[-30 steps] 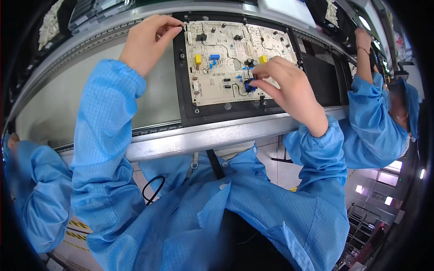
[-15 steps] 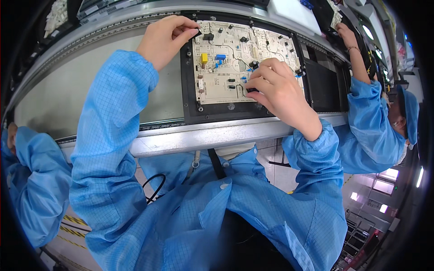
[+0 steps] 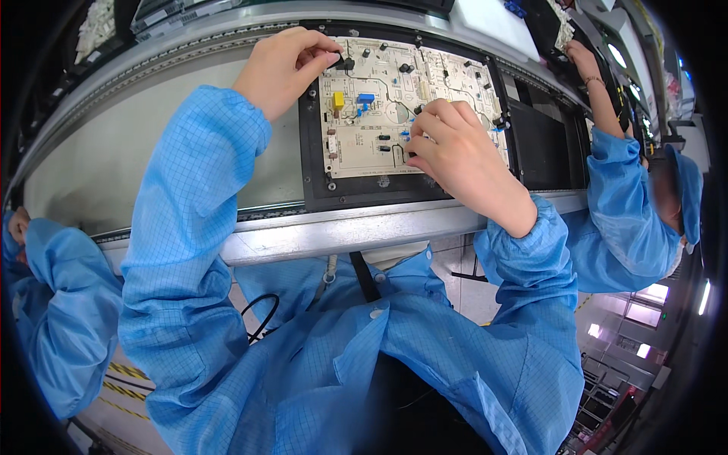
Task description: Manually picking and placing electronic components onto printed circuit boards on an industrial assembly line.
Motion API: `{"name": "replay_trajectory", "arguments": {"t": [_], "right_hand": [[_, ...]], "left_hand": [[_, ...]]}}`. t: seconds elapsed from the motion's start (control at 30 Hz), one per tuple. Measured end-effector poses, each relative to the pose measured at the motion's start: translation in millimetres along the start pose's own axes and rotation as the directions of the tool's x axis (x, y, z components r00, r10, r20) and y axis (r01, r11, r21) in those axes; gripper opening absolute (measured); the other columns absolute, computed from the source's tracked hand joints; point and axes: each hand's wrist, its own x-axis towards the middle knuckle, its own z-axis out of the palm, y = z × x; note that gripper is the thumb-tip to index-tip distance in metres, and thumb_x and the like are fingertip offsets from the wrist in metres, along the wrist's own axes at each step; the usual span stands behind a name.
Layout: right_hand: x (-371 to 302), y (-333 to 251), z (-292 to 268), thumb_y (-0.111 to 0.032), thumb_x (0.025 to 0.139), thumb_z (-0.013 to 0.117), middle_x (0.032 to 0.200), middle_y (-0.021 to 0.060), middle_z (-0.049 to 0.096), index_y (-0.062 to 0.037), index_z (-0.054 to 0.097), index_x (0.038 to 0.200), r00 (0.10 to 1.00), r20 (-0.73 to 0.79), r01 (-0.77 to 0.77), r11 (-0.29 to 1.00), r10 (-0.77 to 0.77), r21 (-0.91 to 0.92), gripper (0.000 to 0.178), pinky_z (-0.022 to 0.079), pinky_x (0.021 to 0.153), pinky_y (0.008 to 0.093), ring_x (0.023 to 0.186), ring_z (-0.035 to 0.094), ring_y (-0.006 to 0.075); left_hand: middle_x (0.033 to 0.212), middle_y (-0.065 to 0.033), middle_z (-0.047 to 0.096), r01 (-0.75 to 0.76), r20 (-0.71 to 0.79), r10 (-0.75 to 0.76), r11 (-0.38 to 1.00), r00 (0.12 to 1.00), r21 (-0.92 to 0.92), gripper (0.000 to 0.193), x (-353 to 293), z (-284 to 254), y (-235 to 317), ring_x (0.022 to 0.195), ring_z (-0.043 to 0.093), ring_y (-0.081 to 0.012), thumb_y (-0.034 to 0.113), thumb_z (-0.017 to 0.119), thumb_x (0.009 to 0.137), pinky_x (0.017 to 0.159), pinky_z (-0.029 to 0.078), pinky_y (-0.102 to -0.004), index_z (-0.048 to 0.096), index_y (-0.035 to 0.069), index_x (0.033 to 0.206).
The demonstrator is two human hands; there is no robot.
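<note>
A cream circuit board lies in a black frame fixture in front of me. It carries a yellow block-shaped component, a blue one and several small black cylindrical components. At its upper left corner, my left hand pinches a small black part, beside a black component standing on the board. Over the lower middle, my right hand has thumb and fingers closed together close to the board's surface. A bit of something dark shows at its fingertips, largely hidden by the fingers.
The fixture sits on a conveyor line with a metal front rail. A grey-green surface extends to its left. At right a co-worker's arm reaches over the line; another person's sleeve is at far left. A white block lies behind.
The board and its fixture have shifted slightly left. My left hand has moved a little right, closer to the black component at the corner. My right hand has edged left.
</note>
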Motion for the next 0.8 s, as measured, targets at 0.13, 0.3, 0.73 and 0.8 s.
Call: {"name": "replay_trajectory", "arguments": {"t": [0.13,0.3,0.73,0.8], "right_hand": [[2,2,0,-0.013,0.064,0.072,0.088,0.0029,0.056,-0.0066,0.063,0.078,1.000,-0.020,0.007,1.000,-0.007,0.005,0.018,0.039,0.084,0.0334,0.095,0.050,0.0222],[5,8,-15,-0.015,0.063,0.073,0.088,0.0010,0.057,-0.0080,0.062,0.074,0.999,-0.027,0.045,0.996,-0.043,0.083,0.016,0.038,0.083,0.0316,0.095,0.050,0.0211],[167,232,-12,-0.012,0.070,0.064,0.073,0.0183,0.065,-0.0029,0.069,0.076,0.919,-0.337,-0.178,0.978,0.204,0.107,0.012,0.051,0.068,0.0374,0.073,0.065,0.0328],[167,240,-9,-0.011,0.069,0.064,0.073,0.0185,0.065,-0.0027,0.069,0.076,0.926,-0.304,-0.184,0.971,0.224,0.155,0.012,0.051,0.069,0.0374,0.073,0.065,0.0326]], "left_hand": [[0.082,-0.0073,0.060,-0.022,-0.004,0.022,0.999,1.000,-0.030,0.016,2,-1,7,0.070,0.057,-0.0161,0.014,0.062,0.085,0.067,0.048,-0.0288,0.066,0.004,0.097],[0.088,-0.0056,0.063,0.025,0.060,-0.024,1.000,0.998,-0.017,0.018,6,-5,21,0.074,0.057,-0.0143,0.013,0.064,0.084,0.070,0.047,-0.0274,0.065,0.005,0.100],[0.090,-0.0136,0.066,-0.040,0.145,0.039,0.999,0.989,0.008,0.019,66,28,65,0.081,0.064,-0.0271,0.017,0.062,0.084,0.074,0.050,-0.0350,0.068,0.004,0.096],[0.091,-0.0138,0.066,-0.062,0.225,0.049,0.997,0.973,0.054,0.019,84,43,72,0.083,0.064,-0.0277,0.018,0.061,0.084,0.075,0.050,-0.0361,0.068,0.004,0.096]]}}
